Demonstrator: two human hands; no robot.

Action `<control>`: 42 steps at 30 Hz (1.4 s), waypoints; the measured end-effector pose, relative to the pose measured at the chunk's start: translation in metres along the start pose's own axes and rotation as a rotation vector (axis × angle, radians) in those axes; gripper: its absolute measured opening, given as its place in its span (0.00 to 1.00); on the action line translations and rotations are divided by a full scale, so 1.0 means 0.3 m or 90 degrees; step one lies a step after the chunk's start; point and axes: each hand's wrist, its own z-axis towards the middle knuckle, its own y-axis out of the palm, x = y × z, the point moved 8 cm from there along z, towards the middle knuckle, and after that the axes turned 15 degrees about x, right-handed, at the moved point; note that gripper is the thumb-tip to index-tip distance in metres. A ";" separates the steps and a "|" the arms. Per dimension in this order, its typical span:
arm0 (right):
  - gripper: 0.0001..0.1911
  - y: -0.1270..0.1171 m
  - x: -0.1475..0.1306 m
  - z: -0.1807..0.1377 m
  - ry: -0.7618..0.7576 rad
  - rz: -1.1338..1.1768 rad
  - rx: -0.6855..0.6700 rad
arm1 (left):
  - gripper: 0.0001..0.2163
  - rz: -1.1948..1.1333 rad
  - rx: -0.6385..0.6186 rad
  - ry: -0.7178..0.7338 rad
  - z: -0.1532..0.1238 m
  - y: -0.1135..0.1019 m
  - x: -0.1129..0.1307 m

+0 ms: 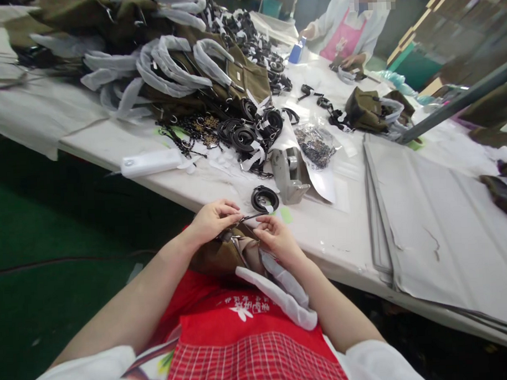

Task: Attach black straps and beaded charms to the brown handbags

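Left hand: pinching thin black strap
Right hand: at strap, grip unclear
Olive fabric bag: beneath them

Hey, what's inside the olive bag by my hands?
In the olive bag, pale material shows at the opening. Anything deeper is covered by the bag itself.

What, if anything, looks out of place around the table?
The white tool lies right at the front edge of the table, its thin dark tip seeming to poke past it, so it could perhaps get knocked off. The olive bag at the left hand and right hand shows no clear damage.
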 end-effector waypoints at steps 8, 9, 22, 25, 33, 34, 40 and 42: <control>0.21 -0.007 -0.074 -0.045 0.005 0.108 -0.060 | 0.14 -0.045 -0.163 0.047 -0.002 0.075 0.119; 0.21 -0.002 -0.078 -0.044 -0.010 0.099 -0.066 | 0.13 -0.061 -0.175 0.028 -0.005 0.090 0.118; 0.11 -0.024 -0.164 -0.052 -0.314 -0.312 -0.024 | 0.10 -0.075 -0.196 0.014 -0.025 0.120 0.131; 0.05 -0.026 -0.169 -0.051 -0.306 -0.330 -0.001 | 0.10 -0.048 -0.189 0.040 -0.028 0.118 0.151; 0.08 -0.016 -0.159 -0.042 -0.313 -0.332 0.006 | 0.09 -0.072 -0.186 0.030 -0.037 0.110 0.153; 0.11 -0.010 -0.164 -0.046 -0.330 -0.341 -0.004 | 0.09 -0.069 -0.186 0.037 -0.038 0.109 0.154; 0.16 0.015 -0.188 -0.067 -0.386 -0.378 -0.036 | 0.10 -0.059 -0.207 0.043 -0.044 0.117 0.149; 0.16 0.016 -0.183 -0.066 -0.374 -0.388 -0.038 | 0.10 -0.056 -0.210 0.036 -0.047 0.119 0.145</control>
